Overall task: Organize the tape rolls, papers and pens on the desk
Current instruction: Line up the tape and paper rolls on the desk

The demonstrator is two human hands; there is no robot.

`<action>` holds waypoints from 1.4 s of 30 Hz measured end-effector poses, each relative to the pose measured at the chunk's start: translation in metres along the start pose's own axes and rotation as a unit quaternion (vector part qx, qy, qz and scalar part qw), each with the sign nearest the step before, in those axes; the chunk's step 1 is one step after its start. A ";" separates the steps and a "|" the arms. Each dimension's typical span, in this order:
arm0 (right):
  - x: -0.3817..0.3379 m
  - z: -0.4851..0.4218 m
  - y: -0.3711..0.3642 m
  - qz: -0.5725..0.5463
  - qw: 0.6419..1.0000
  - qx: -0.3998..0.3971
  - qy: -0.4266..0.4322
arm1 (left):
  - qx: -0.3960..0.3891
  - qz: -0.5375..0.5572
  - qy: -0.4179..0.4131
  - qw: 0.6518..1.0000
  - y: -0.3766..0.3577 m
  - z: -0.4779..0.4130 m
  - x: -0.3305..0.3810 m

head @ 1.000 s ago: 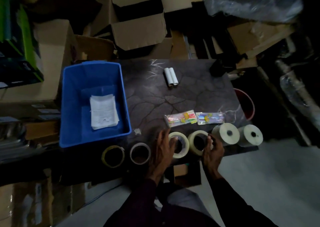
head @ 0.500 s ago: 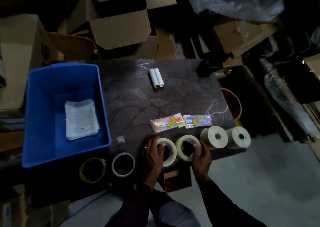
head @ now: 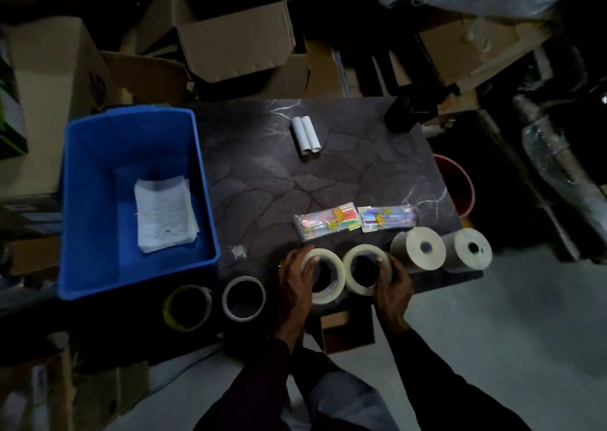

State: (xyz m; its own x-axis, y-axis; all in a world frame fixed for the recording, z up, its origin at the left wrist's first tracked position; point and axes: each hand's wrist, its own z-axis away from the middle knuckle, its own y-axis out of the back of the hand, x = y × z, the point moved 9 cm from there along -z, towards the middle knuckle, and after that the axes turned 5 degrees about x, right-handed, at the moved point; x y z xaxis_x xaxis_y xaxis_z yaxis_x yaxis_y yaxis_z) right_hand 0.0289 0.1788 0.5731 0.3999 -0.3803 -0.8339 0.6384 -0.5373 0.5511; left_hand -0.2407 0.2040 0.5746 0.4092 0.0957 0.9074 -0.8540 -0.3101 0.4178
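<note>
Two wide clear tape rolls stand side by side at the desk's near edge. My left hand point(head: 295, 278) grips the left roll point(head: 328, 278) with its thumb over the rim. My right hand point(head: 392, 282) grips the right roll point(head: 359, 273) from its outer side. Two thick cream rolls point(head: 418, 250) point(head: 468, 250) stand just to the right. A thin white-rimmed roll point(head: 243, 298) and a yellow roll point(head: 187, 307) lie to the left. Two pen packets point(head: 325, 225) point(head: 389, 218) lie behind the rolls. A stack of papers point(head: 164, 212) sits in the blue bin point(head: 78, 200).
Two white tubes point(head: 307, 134) lie at the far middle of the dark marbled desk point(head: 256, 181). A black object point(head: 399, 118) stands at the far right corner. Cardboard boxes point(head: 236, 36) crowd behind the desk. A red bucket point(head: 460, 184) sits right of it, a small box point(head: 346, 330) below.
Both hands have closed in on the two clear tape rolls, and the rolls now stand closer together. The camera has shifted slightly; the other items stay put.
</note>
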 end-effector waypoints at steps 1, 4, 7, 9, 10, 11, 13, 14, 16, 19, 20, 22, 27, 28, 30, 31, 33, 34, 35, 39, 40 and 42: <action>-0.005 0.001 0.000 -0.005 1.000 0.000 0.002 | 0.001 0.003 0.002 1.000 0.003 -0.003 0.002; -0.014 -0.001 0.002 -0.021 1.000 0.004 -0.009 | 0.028 0.014 -0.003 0.999 0.015 -0.021 0.014; -0.027 -0.006 -0.005 -0.065 0.998 0.003 -0.015 | 0.058 0.027 -0.005 0.998 0.028 -0.043 0.025; -0.046 -0.010 -0.015 -0.101 0.995 -0.001 -0.012 | 0.056 0.057 0.017 0.997 0.030 -0.057 0.023; -0.057 -0.012 -0.019 -0.119 0.993 0.004 -0.005 | 0.057 0.077 0.034 0.995 0.031 -0.064 0.019; -0.070 -0.014 -0.022 -0.137 0.990 0.012 0.003 | 0.064 0.098 0.050 0.992 0.032 -0.072 0.016; -0.094 -0.020 -0.031 -0.175 0.984 0.022 0.010 | 0.086 0.131 0.073 0.985 0.036 -0.087 0.014; -0.103 -0.023 -0.035 -0.195 0.980 0.028 0.005 | 0.096 0.147 0.080 0.981 0.039 -0.095 0.014; -0.112 -0.030 -0.049 -0.225 0.974 0.029 -0.018 | 0.113 0.163 0.084 0.977 0.046 -0.110 0.016; -0.121 -0.042 -0.080 -0.228 0.973 -0.010 -0.041 | 0.129 0.167 0.099 0.972 0.055 -0.134 0.014; -0.126 -0.046 -0.089 -0.226 0.973 -0.017 -0.040 | 0.135 0.171 0.102 0.971 0.058 -0.143 0.011; -0.142 -0.053 -0.106 -0.226 0.974 -0.014 -0.030 | 0.152 0.174 0.109 0.967 0.065 -0.162 0.008; -0.179 -0.062 -0.160 -0.239 0.970 -0.040 -0.009 | 0.203 0.158 0.132 0.957 0.085 -0.212 0.007; -0.181 -0.065 -0.170 -0.239 0.970 -0.039 -0.009 | 0.211 0.165 0.131 0.955 0.088 -0.221 0.006; -0.189 -0.072 -0.196 -0.226 0.973 -0.043 -0.015 | 0.234 0.180 0.136 0.946 0.095 -0.241 -0.004; -0.194 -0.075 -0.208 -0.222 0.974 -0.049 -0.015 | 0.240 0.180 0.144 0.943 0.096 -0.250 -0.008; -0.201 -0.081 -0.232 -0.221 0.973 -0.063 -0.020 | 0.261 0.164 0.144 0.940 0.099 -0.263 -0.016; -0.203 -0.085 -0.242 -0.222 0.972 -0.068 -0.022 | 0.271 0.158 0.144 0.939 0.099 -0.269 -0.020; -0.206 -0.088 -0.251 -0.222 0.972 -0.073 -0.023 | 0.281 0.155 0.149 0.935 0.099 -0.274 -0.024; -0.219 -0.098 -0.277 -0.207 0.973 -0.103 -0.021 | 0.332 0.164 0.196 0.908 0.093 -0.278 -0.051; -0.220 -0.100 -0.284 -0.203 0.973 -0.112 -0.018 | 0.342 0.160 0.201 0.904 0.091 -0.277 -0.056; -0.215 -0.106 -0.300 -0.184 0.974 -0.129 -0.020 | 0.360 0.149 0.208 0.897 0.089 -0.276 -0.065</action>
State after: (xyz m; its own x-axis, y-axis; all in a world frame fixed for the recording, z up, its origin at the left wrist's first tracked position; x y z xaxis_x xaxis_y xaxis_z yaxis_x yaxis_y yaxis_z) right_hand -0.1791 0.5019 0.5840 0.0907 -0.2287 -0.9693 0.8795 -0.4381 0.1857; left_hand -0.4319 0.4312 0.5650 -0.0849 0.2050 0.9751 -0.4149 -0.8970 0.1525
